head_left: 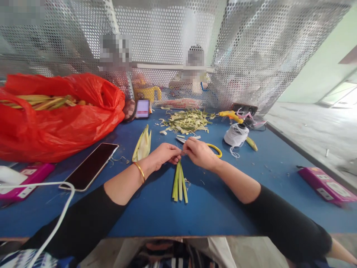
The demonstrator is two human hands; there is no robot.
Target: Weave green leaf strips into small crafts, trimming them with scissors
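A small bundle of flat green stalks (180,182) fans out toward me on the blue table. At its narrow upper end, my left hand (166,156) has its fingers closed on the stalk tips. Close beside it, my right hand (199,152) is pinched shut, fingertips nearly meeting the left ones; what lies between them is too small to make out. Yellow-handled scissors (218,150) lie partly hidden under my right hand. A pale, pointed bunch of folded husk leaves (143,144) stands left of my hands. To the right is a spool of white string (236,134).
A red plastic bag (64,130) of dry leaves fills the left, near a dark phone (90,165). Leaf scraps (186,121) lie behind my hands. A yellow glue gun (231,115) is back right; pink power strips (327,186) lie at both sides. Perforated metal screen (167,33) behind.
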